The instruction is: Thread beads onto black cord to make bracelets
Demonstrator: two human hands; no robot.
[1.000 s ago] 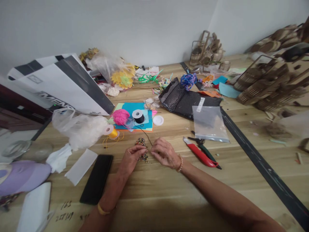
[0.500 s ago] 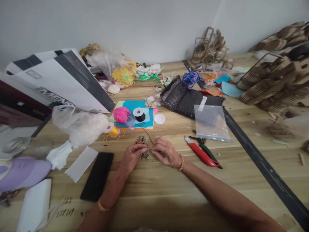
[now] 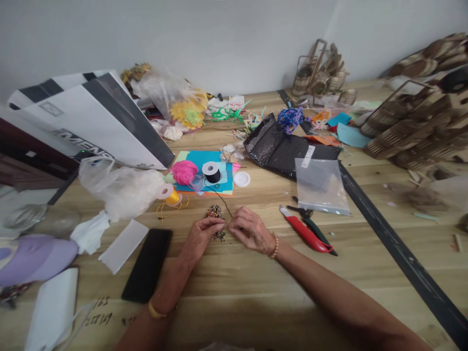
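A small pile of multicoloured beads lies on the wooden table, partly covered by my left hand. That hand's thumb and fingertips are pinched together over the beads; whatever is between them is too small to make out. Close beside it, my right hand has its fingers closed on a thin black cord. The cord trails back to a white-ended spool of black cord, which stands on blue paper sheets. The fingertips of both hands nearly meet, and the cord's end is hidden there.
Red-handled pruning shears and a clear plastic bag lie to the right. A black phone rests by my left forearm. Behind are a yellow thread spool, pink yarn and a black bubble mailer.
Both hands keep almost the same pose over the beads, fingertips close together. The whole view has shifted very slightly.
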